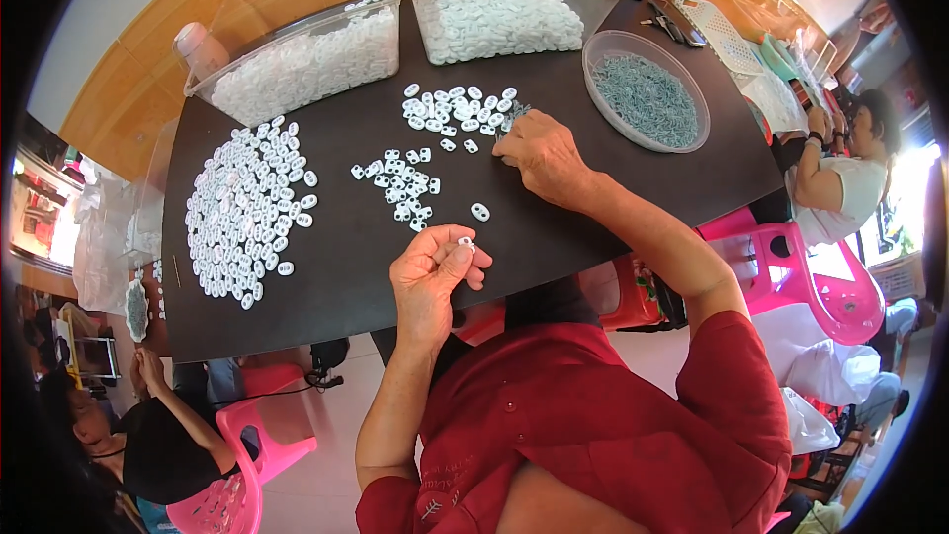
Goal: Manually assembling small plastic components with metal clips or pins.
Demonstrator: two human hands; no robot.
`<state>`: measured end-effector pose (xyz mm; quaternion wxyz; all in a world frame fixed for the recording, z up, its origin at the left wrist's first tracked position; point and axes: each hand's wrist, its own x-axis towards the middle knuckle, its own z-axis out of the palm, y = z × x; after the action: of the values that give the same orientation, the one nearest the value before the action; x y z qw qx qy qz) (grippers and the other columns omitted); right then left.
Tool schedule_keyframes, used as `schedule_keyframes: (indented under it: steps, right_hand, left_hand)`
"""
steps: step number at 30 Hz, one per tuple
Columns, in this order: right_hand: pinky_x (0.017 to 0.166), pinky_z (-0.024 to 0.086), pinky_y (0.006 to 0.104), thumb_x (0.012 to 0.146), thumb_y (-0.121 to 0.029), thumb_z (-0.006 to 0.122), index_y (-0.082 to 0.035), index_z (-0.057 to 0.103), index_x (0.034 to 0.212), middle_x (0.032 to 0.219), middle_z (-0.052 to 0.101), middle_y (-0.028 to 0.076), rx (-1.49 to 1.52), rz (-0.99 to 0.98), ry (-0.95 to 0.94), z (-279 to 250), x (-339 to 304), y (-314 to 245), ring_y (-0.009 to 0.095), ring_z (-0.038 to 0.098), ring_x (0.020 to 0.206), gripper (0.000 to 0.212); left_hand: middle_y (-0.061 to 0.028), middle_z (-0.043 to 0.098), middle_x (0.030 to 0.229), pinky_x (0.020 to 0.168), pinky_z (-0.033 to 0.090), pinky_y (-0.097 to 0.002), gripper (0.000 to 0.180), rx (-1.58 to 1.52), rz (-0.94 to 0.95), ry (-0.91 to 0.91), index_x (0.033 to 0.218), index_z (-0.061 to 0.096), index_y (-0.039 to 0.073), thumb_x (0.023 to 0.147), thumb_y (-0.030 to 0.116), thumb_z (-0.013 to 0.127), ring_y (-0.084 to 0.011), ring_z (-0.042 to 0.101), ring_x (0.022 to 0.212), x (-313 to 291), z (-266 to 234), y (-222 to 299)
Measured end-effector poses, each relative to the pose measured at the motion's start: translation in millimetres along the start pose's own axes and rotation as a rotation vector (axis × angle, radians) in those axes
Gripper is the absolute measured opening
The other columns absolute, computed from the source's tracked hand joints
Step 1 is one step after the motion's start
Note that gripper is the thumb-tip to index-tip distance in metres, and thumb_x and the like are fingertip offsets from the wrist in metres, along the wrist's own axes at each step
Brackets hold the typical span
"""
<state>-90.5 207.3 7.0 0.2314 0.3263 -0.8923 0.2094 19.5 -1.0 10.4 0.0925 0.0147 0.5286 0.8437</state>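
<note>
Between thumb and forefinger, my left hand [427, 272] pinches a small white plastic piece [467, 242] over the table's near edge. My right hand [544, 160] reaches across the dark table, its bent fingertips down at a little heap of thin grey screw-like pieces [518, 111]. Whatever those fingertips hold is hidden. Left of that heap lies a cluster of white oval two-hole pieces [450, 107]. Nearer to me is a group of smaller white two-hole pieces [403, 178]. One oval piece [480, 212] lies alone just beyond my left hand.
A wide spread of white ovals [242, 208] covers the table's left. Two clear bins [395, 67] [420, 44] of white pieces stand at the back. A round tub [700, 133] of grey screw-like pieces sits right. Other people sit at both sides on pink chairs [262, 435].
</note>
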Motion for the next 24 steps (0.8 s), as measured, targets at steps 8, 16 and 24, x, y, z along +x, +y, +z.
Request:
schedule_keyframes:
  steps: [8,16,24]
  right_hand:
    - [0.068,0.040,0.0370,0.062,0.001,0.057,-0.006,0.052,0.066,0.072,0.048,0.010,-0.162,-0.209,-0.019,-4.0,7.0,-2.0,0.026,0.049,0.074,0.009]
    - [0.066,0.038,0.0334,0.066,-0.009,0.056,-0.006,0.050,0.069,0.070,0.047,0.008,-0.330,-0.317,-0.055,-12.8,6.3,-22.6,0.023,0.048,0.072,0.008]
    - [0.065,0.043,0.0389,0.072,0.000,0.059,-0.003,0.051,0.076,0.073,0.053,0.012,0.313,-0.013,0.060,-14.5,-4.1,-45.6,0.030,0.053,0.072,0.010]
  left_hand:
    - [-0.0105,0.064,0.077,0.058,0.046,-0.0221,0.012,0.013,0.018,-0.001,0.098,0.059,-0.003,0.088,0.004,0.058,-0.0100,0.055,0.060,0.3,0.4,-0.9]
    - [-0.0124,0.064,0.079,0.058,0.049,-0.0246,0.021,-0.037,0.026,0.046,0.107,0.057,-0.006,0.088,0.002,0.057,-0.0124,0.058,0.061,-3.7,0.3,-1.0]
    - [-0.0135,0.065,0.077,0.054,0.048,-0.0255,0.012,-0.103,0.009,0.085,0.096,0.059,-0.004,0.087,0.005,0.059,-0.0137,0.058,0.057,-1.2,3.2,0.6]
